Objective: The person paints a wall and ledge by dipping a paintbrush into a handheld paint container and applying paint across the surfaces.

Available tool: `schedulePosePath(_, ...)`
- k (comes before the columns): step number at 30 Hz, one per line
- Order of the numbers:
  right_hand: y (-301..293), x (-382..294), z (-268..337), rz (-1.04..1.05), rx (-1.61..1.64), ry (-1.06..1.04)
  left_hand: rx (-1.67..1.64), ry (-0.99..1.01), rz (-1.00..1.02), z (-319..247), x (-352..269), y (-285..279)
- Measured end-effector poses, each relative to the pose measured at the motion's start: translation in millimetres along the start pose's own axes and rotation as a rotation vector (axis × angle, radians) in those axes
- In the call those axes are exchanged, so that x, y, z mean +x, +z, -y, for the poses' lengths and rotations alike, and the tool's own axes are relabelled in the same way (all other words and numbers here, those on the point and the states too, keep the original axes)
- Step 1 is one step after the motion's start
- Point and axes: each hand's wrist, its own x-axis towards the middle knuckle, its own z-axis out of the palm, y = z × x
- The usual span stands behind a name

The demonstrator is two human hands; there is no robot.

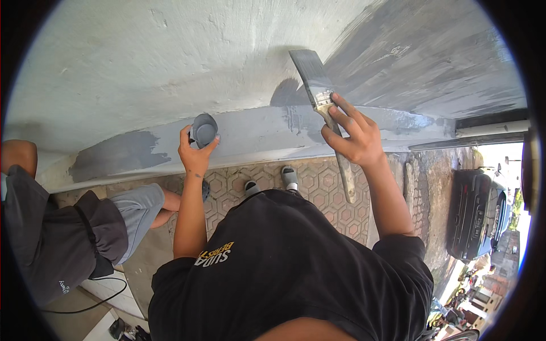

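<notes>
My right hand (356, 134) grips a wide flat paintbrush (322, 87) by its paint-stained handle. Grey paint coats the bristles, whose tip is at the pale wall (170, 64); whether it touches cannot be told. In my left hand (196, 149) is a small cup (205, 130) with grey paint inside, held in front of the grey ledge (251, 128) along the wall's base. Streaky darker grey paint (384, 64) covers the wall at right, and another dark patch (123, 155) lies on the ledge at left.
A co-worker (81, 230) in a dark shirt stands close on the left. Hexagon-patterned paving (341, 213) lies underfoot. A pipe (495, 128) runs beside the wall at right, with a parked dark car (469, 213) beyond. A black cable (115, 294) hangs at lower left.
</notes>
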Motion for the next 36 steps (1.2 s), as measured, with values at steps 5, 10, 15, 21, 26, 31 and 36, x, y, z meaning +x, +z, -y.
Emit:
schedulePosePath(5,54.5,-38.8,8.7,0.069,-0.085,-0.029,0.022,-0.012,0.030,-2.7,-2.0,5.7)
schedulePosePath(10,101.5,-87.3,42.9,0.300,0.123,0.058,-0.005,-0.012,0.045,-6.7,-6.4,6.4)
schedulePosePath(15,109.2,-78.8,17.9,0.429,0.208,0.184,0.044,-0.038,0.081,-7.8,-10.2,4.8)
schedulePosePath(21,20.0,-8.7,-27.2,0.251,0.072,0.128,0.032,-0.058,0.096,-12.2,-12.2,7.5)
schedulePosePath(26,-50.8,33.8,-32.5,0.045,-0.100,0.020,-0.028,-0.026,0.096,-3.5,-12.7,12.3)
schedulePosePath(31,-50.4,17.7,-47.8,-0.131,-0.255,-0.071,-0.180,-0.030,0.165,0.9,-17.1,21.9)
schedulePosePath(36,7.0,-22.9,-16.6,-0.156,-0.120,-0.090,-0.101,-0.089,0.215,-3.9,-14.4,33.1)
